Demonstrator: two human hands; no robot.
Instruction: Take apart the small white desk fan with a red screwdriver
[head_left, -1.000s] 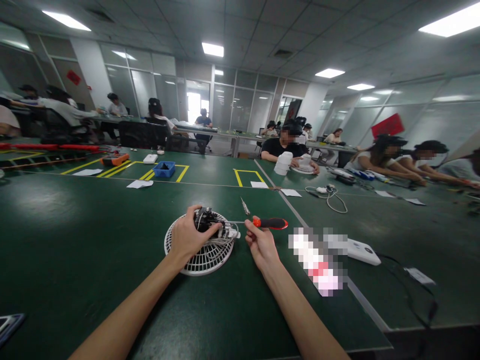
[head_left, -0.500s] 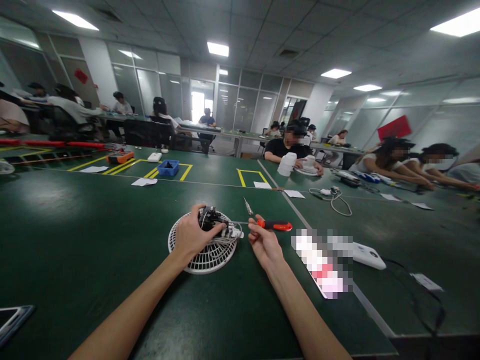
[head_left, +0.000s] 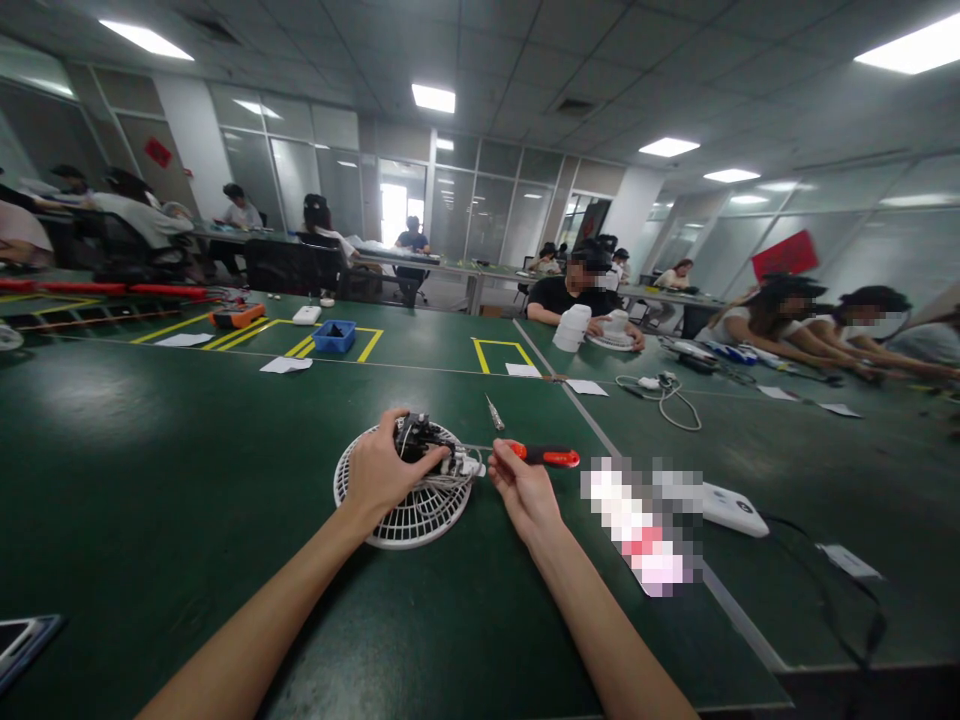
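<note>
A round white fan grille [head_left: 412,525] lies on the green table, with a dark fan motor [head_left: 420,436] and a bundle of whitish wires [head_left: 450,478] on top. My left hand [head_left: 382,465] is wrapped round the motor, thumb across its near side. Beside the grille, my right hand [head_left: 525,488] pinches a screwdriver [head_left: 551,457] with a red and black handle near the front of that handle. Its shaft points left toward the motor; whether the tip touches anything is hidden. Just beyond lies a small clear-handled screwdriver [head_left: 494,413].
A lit phone [head_left: 637,530], partly pixelated, and a white device [head_left: 731,508] with a black cable lie at right. Further off are a blue bin [head_left: 334,337], an orange multimeter [head_left: 238,315] and a white cable [head_left: 679,400]. A co-worker [head_left: 574,290] sits opposite.
My right hand's fingers have shifted slightly left along the screwdriver, toward its shaft, and the handle sits slightly lower. My left hand keeps its hold on the motor.
</note>
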